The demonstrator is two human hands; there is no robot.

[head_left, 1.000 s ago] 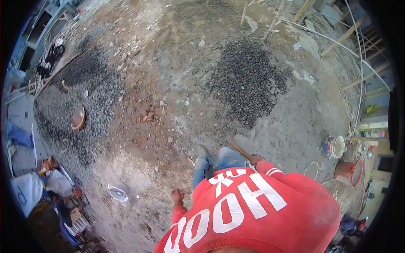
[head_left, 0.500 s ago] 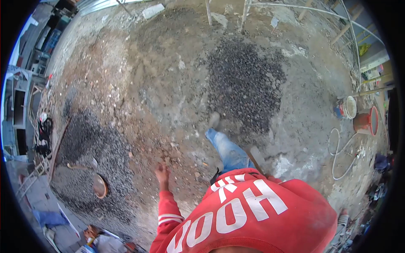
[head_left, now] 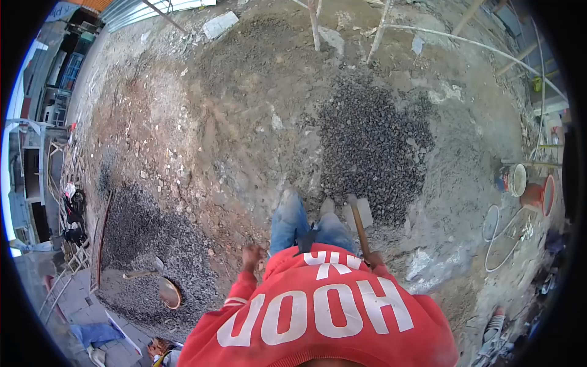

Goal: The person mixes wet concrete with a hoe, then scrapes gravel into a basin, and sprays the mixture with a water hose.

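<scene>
**Right hand (head_left: 373, 260) grips a hoe (head_left: 360, 230) at the gravel (head_left: 374, 144)**

The right hand is closed around the wooden handle of the hoe, near its upper end. The handle slopes down and away from the body, and the pale flat blade sits low, by the near edge of the gravel; whether it touches the stones cannot be told.

The left hand (head_left: 252, 252) holds nothing. It hangs beside the leg, fingers loosely parted, above the bare ground (head_left: 235, 122).

The person wears a red hoodie (head_left: 330, 306) with white letters and blue jeans (head_left: 290, 221). Both shoes (head_left: 327, 207) point toward the gravel, and the blade lies just right of the right one.

Well off to the left is a second heap (head_left: 137, 223) of dark stones. On it lies a round pan (head_left: 169, 295), with a pale stick (head_left: 139, 274) near it. A plank (head_left: 96, 263) runs along the heap's outer side.

To the right, a white bucket (head_left: 518, 180) stands beside a red bucket (head_left: 534, 194), and a hose (head_left: 489, 248) loops over the ground near them.
</scene>
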